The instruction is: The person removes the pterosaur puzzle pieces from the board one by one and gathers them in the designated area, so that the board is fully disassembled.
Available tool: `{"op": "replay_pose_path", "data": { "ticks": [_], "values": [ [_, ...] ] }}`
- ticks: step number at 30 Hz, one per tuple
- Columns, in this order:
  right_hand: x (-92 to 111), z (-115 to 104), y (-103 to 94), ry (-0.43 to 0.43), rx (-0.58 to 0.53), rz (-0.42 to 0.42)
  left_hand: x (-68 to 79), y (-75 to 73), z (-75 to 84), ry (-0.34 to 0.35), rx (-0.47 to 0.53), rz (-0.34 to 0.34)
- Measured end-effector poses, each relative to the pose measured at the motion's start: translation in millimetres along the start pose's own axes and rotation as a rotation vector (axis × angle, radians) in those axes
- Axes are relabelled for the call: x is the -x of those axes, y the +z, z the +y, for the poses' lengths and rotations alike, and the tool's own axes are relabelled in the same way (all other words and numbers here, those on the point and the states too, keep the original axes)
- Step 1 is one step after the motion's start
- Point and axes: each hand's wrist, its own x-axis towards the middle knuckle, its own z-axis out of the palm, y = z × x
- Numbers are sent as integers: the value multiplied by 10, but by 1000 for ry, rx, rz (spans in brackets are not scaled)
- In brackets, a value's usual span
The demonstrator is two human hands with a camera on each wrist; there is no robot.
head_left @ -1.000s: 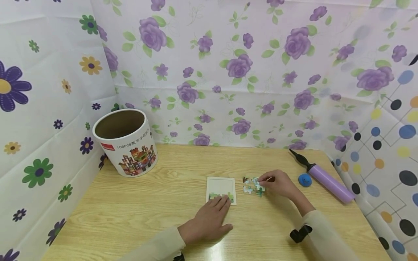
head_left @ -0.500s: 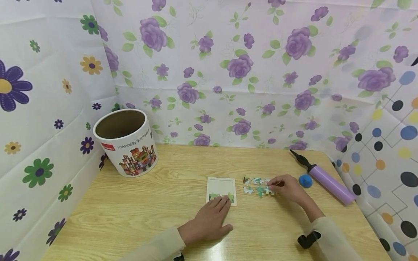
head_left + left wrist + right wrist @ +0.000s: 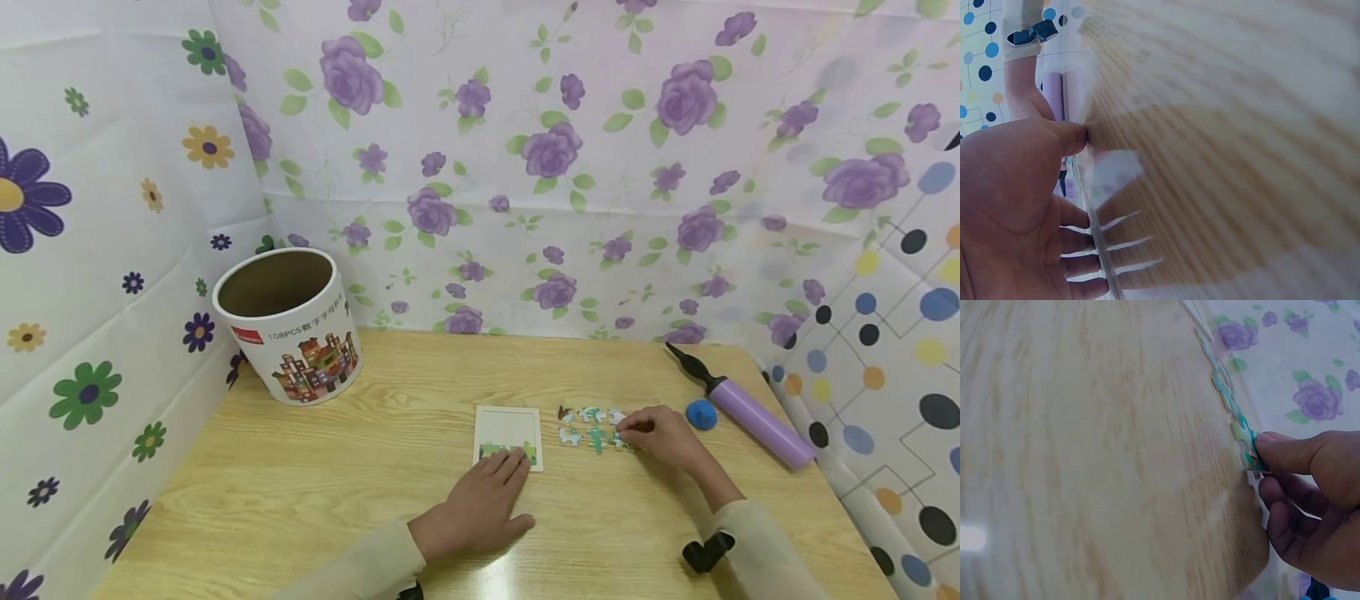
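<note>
In the head view, my left hand (image 3: 483,504) lies flat, its straight fingertips over the near edge of a small, pale, square puzzle tray (image 3: 508,414). A strip of green puzzle pieces (image 3: 528,450) fills the tray's near side, partly under my fingers. Right of the tray, loose jigsaw pieces (image 3: 596,439) in white, teal and brown lie in two short rows. At their right end, my right hand (image 3: 663,437) pinches a jigsaw piece (image 3: 1252,461) between thumb and fingertips, low at the tabletop. The right wrist view shows green and orange on that piece, and the thumb covers part of it.
A large white bucket (image 3: 315,358) with printed blocks stands at the back left. Past my right hand are a round blue object (image 3: 701,414) and a purple hand pump (image 3: 761,421) with a black nozzle. Patterned cloth (image 3: 555,208) hangs behind the wooden table (image 3: 300,492).
My right hand has moved right along the loose pieces, uncovering more of both rows, and has dipped slightly toward the near row. My left hand has stayed on the tray.
</note>
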Motion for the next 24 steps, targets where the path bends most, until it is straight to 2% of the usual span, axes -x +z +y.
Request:
{"op": "replay_pose_path", "data": {
  "ticks": [5,12,19,24],
  "values": [
    [-1,12,-3,-5,20,4,1,-8,-1,6,1,5],
    [-12,-69,-23,31,2,13,-2,-6,0,10,-16,25],
    [-86,-271,24,-87,-9,20,-8,-3,30,5,-37,41],
    [-146,-479,136,-117,-43,-2,12,-18,92,-32,-16,29]
  ]
}}
